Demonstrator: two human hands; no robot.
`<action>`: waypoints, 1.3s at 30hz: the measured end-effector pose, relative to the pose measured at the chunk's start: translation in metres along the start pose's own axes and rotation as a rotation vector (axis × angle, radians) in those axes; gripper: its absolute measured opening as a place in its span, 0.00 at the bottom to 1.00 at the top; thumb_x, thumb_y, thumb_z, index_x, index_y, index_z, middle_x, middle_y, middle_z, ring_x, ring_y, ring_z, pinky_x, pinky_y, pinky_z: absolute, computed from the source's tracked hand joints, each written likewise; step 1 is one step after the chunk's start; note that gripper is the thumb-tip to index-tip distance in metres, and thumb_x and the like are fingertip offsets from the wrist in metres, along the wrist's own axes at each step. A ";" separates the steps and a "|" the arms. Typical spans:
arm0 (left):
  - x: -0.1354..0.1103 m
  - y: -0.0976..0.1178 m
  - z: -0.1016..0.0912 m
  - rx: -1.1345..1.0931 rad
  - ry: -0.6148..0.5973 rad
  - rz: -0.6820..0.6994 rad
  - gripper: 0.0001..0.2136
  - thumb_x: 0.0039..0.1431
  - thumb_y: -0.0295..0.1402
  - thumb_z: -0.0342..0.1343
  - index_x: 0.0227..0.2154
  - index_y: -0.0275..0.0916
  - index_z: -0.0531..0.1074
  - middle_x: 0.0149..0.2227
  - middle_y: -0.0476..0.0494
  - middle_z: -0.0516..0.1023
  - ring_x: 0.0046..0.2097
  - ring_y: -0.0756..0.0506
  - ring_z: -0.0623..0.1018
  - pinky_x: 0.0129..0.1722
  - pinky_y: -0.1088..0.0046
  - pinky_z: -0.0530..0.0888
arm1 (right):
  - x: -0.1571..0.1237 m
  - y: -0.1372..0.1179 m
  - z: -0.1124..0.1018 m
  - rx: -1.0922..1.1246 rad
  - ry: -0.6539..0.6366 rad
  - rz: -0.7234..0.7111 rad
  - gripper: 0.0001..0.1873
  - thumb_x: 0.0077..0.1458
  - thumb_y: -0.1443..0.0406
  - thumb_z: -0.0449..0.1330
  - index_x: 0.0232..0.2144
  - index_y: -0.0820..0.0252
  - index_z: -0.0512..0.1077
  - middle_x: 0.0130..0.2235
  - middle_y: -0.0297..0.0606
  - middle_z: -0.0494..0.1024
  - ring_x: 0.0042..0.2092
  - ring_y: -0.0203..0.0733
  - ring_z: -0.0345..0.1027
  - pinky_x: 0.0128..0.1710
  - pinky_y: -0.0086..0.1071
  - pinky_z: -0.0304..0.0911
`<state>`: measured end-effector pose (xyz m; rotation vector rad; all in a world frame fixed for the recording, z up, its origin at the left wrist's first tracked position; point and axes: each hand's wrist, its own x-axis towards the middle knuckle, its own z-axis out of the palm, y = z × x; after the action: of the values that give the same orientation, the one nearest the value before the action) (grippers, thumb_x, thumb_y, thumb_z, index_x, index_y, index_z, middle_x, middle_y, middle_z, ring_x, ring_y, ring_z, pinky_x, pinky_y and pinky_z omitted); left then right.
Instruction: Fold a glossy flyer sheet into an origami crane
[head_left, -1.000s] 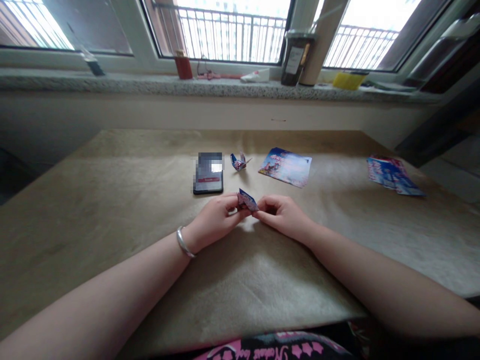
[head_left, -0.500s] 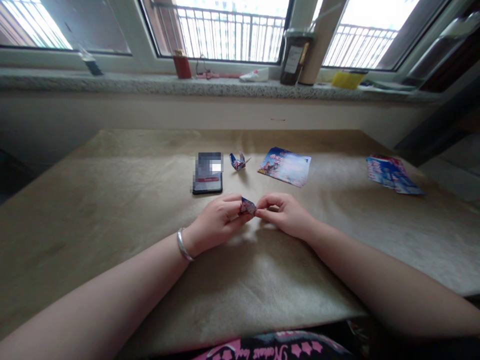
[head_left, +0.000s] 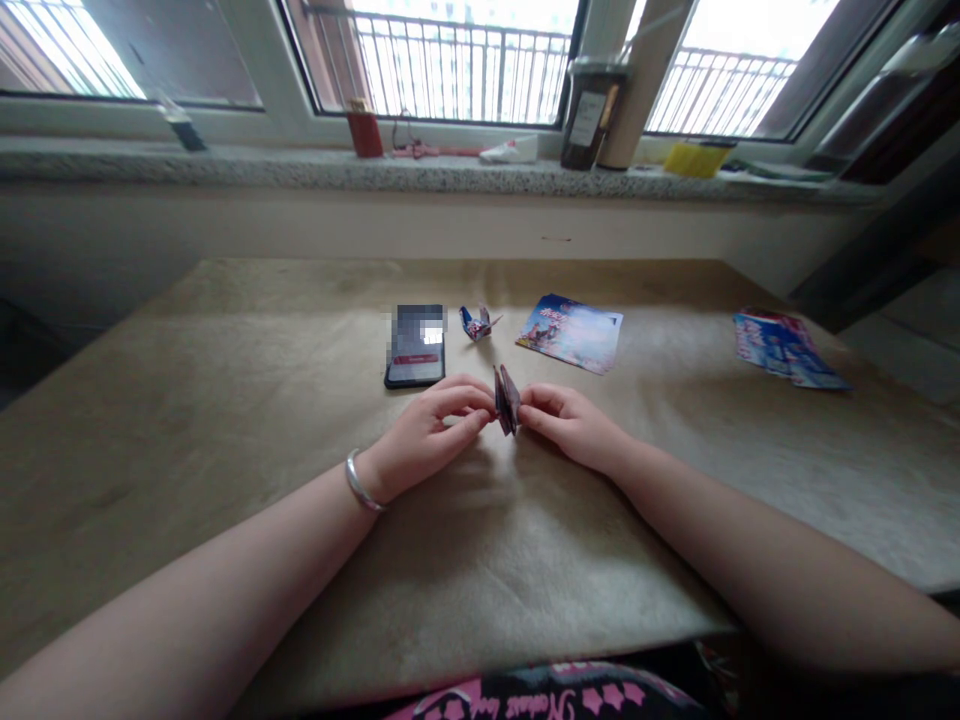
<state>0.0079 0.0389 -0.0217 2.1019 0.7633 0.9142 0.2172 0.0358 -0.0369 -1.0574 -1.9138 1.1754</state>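
Note:
A small folded piece of printed paper [head_left: 506,402] stands on edge between my two hands, its layers slightly parted at the top. My left hand [head_left: 439,425] pinches its left side between thumb and fingers. On the right side, my right hand [head_left: 566,425] grips it with thumb and fingertips, its other fingers curled. Just beyond the hands sits a folded paper crane [head_left: 478,323] in blue, white and red. A stack of square printed sheets [head_left: 571,333], blue and pink, lies to the right of the crane.
Left of the crane, a dark phone [head_left: 415,345] lies flat on the brownish table [head_left: 187,420]. More printed papers [head_left: 787,350] are fanned out at the far right. Along the stone windowsill [head_left: 270,168] stand a red container [head_left: 364,130], a dark jar [head_left: 592,112] and a yellow item [head_left: 697,158].
The folded paper has turned from showing its broad face to standing edge-on. My left fingers have shifted from wrapping it to pinching its left side.

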 end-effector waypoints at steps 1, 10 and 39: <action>0.000 -0.002 0.001 -0.039 0.027 -0.018 0.08 0.61 0.34 0.52 0.34 0.37 0.74 0.42 0.41 0.74 0.45 0.46 0.74 0.45 0.69 0.73 | 0.000 0.000 -0.001 0.001 -0.014 -0.001 0.11 0.57 0.59 0.54 0.30 0.61 0.69 0.30 0.35 0.73 0.34 0.37 0.64 0.35 0.30 0.60; -0.002 -0.010 0.011 -0.454 -0.087 -0.136 0.18 0.59 0.34 0.56 0.52 0.40 0.66 0.51 0.37 0.73 0.49 0.44 0.76 0.49 0.65 0.74 | -0.002 0.001 0.000 -0.049 -0.100 -0.004 0.11 0.57 0.61 0.54 0.31 0.61 0.71 0.33 0.35 0.75 0.36 0.38 0.65 0.37 0.31 0.61; 0.000 -0.009 0.012 -0.344 0.025 -0.231 0.10 0.57 0.35 0.56 0.39 0.34 0.70 0.36 0.43 0.78 0.38 0.47 0.79 0.42 0.68 0.76 | -0.003 -0.005 0.006 -0.063 0.186 -0.042 0.06 0.51 0.64 0.59 0.32 0.59 0.70 0.25 0.31 0.71 0.26 0.32 0.63 0.27 0.28 0.59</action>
<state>0.0150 0.0391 -0.0345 1.6690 0.7809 0.8763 0.2121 0.0291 -0.0346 -1.1134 -1.8293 0.9637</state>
